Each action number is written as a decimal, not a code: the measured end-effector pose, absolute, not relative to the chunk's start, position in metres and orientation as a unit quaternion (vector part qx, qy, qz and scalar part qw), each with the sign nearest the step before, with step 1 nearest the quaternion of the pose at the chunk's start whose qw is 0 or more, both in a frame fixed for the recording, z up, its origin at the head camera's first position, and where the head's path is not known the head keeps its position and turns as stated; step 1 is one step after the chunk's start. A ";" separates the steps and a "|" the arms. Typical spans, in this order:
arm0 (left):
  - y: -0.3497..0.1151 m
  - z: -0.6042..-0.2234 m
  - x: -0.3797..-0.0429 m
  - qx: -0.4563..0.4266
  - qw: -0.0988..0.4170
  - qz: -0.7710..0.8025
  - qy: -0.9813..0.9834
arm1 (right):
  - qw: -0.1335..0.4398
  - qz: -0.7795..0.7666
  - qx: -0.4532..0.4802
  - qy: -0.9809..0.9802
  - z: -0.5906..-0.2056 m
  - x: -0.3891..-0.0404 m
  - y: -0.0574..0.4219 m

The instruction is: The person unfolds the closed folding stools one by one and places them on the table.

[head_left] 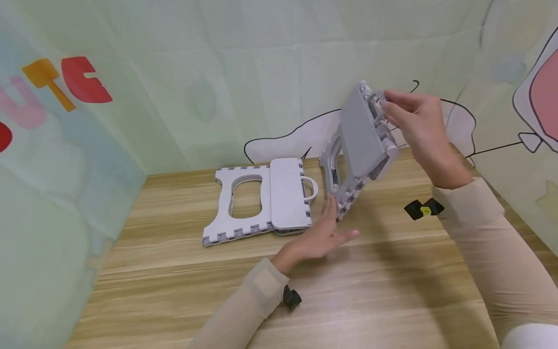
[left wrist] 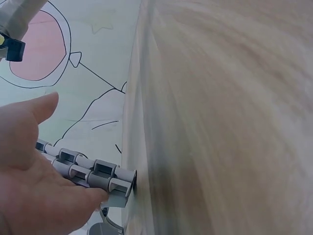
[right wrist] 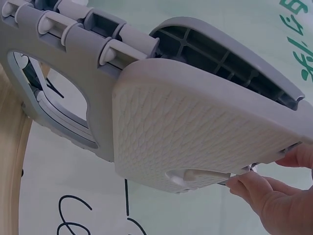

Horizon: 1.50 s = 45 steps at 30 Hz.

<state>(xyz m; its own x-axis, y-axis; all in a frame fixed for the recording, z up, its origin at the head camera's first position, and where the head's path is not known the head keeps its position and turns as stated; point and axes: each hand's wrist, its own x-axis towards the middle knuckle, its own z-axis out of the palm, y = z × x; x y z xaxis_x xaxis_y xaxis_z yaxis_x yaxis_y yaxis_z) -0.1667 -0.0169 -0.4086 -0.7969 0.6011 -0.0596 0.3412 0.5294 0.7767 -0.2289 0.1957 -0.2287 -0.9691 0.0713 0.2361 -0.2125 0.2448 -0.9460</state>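
A grey folding stool (head_left: pixel 364 131), folded nearly flat, stands tilted on the wooden table near the back wall. At its raised top edge my right hand (head_left: pixel 420 128) pinches the carry handle; in the right wrist view the fingers (right wrist: pixel 257 188) meet the edge of the stool's textured top (right wrist: pixel 186 117). My left hand (head_left: pixel 316 237) has its fingers extended against the stool's lower end, and the left wrist view shows them beside its hinged side (left wrist: pixel 102 176). A second folding stool (head_left: pixel 289 194), white and folded flat, lies on the table to the left, its loop handle pointing right.
Behind the stools hangs a pale green wall cloth (head_left: pixel 261 87) with cartoon drawings, and it continues along both sides. The wooden table (head_left: pixel 174 276) extends toward me. Black clips are on both sleeves, one (head_left: pixel 424 209) at the right cuff.
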 end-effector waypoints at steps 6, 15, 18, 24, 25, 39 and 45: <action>-0.019 -0.409 -0.169 0.275 0.162 0.414 0.852 | 0.134 0.577 0.058 -0.804 -0.229 -0.229 0.190; -0.024 -0.409 -0.171 0.268 0.172 0.421 0.849 | 0.138 0.543 0.069 -0.825 -0.227 -0.231 0.178; -0.025 -0.409 -0.171 0.267 0.175 0.423 0.848 | 0.138 0.531 0.077 -0.832 -0.226 -0.231 0.175; -0.027 -0.411 -0.172 0.273 0.174 0.432 0.842 | 0.155 0.506 0.105 -0.842 -0.227 -0.233 0.168; -0.027 -0.411 -0.173 0.275 0.173 0.434 0.841 | 0.159 0.502 0.109 -0.843 -0.227 -0.234 0.167; -0.030 -0.411 -0.173 0.291 0.174 0.459 0.821 | 0.183 0.476 0.134 -0.849 -0.228 -0.236 0.151; -0.032 -0.412 -0.175 0.312 0.157 0.453 0.820 | 0.184 0.467 0.139 -0.854 -0.227 -0.237 0.146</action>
